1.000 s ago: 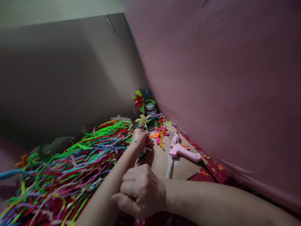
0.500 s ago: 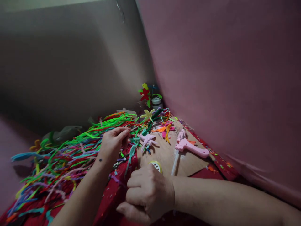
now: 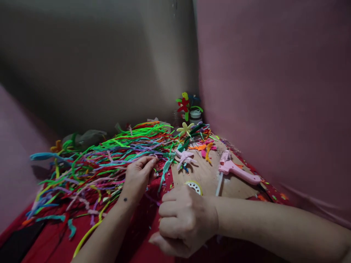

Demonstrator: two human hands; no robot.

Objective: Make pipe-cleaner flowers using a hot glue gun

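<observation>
My left hand (image 3: pixel 139 175) is closed in a pinch at the near right edge of a pile of colourful pipe cleaners (image 3: pixel 131 140); what sits between its fingertips is too small to make out. Closer to me, my right hand (image 3: pixel 185 223) forms a fist, back of the hand up, and anything inside is hidden. Just beyond its knuckles lies a yellow-rimmed disc with holes (image 3: pixel 194 187), partly covered by the hand. A lilac pipe-cleaner flower (image 3: pixel 185 157) and a teal pipe-cleaner piece (image 3: pixel 165 170) lie beyond the hands.
A pink glue gun (image 3: pixel 238 171) with a clear glue stick rests on a wooden board (image 3: pixel 208 175) at right. Orange and pink petals (image 3: pixel 207 149) and a pale yellow flower (image 3: pixel 185 129) lie further back. A lidded jar (image 3: pixel 195 116) stands in the corner beside a red flower (image 3: pixel 182 105).
The camera has turned, so the scene sits further right in the picture. My left hand has drawn back slightly from the lilac flower, still pinched. My right fist keeps its shape.
</observation>
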